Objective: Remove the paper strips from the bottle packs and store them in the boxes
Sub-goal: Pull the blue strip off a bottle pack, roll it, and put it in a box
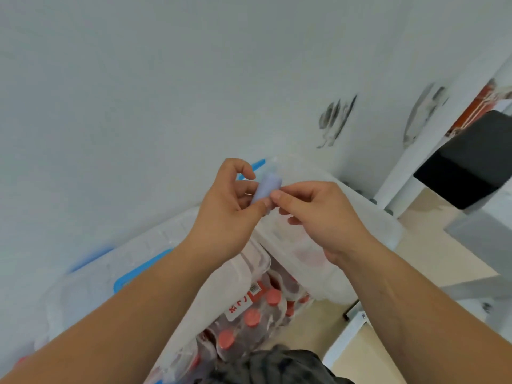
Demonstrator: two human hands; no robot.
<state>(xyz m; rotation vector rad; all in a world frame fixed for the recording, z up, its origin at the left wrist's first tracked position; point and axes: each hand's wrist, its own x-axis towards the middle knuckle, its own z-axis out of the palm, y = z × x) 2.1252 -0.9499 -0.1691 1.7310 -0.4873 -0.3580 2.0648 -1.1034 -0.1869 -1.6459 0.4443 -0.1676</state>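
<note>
Both hands were together, raised in front of the pale wall and closed on one small thing. The left hand (227, 214) had its fingers curled round a short lilac tube (268, 185). The right hand (321, 217) pinched the tube's near end between thumb and forefinger. The blur made it impossible to tell whether the tube was a cutter, a cap or a roll of paper. Its long axis ran from the two thumbs up and to the right, away from the person.

The task's work lay below and nearer the body. A shrink-wrapped bottle pack (249, 328) with red caps (225, 338) showed in the gap between the two forearms. Across its top lay a white paper strip (242, 304) with red print, not yet removed. The strip's length ran diagonally, low on the left and rising to the right, roughly parallel with the tube above it. It sat closer to the left forearm than to the right, so the left hand looked the handier one to drop onto it.

A clear box (91, 284) with blue latches lay under the left forearm. A second clear box (304, 256) lay beneath the right hand, just beyond the pack. Judging from this, the coming move would be a reach down and back toward the body, with both hands first having to finish with the tube.
</note>
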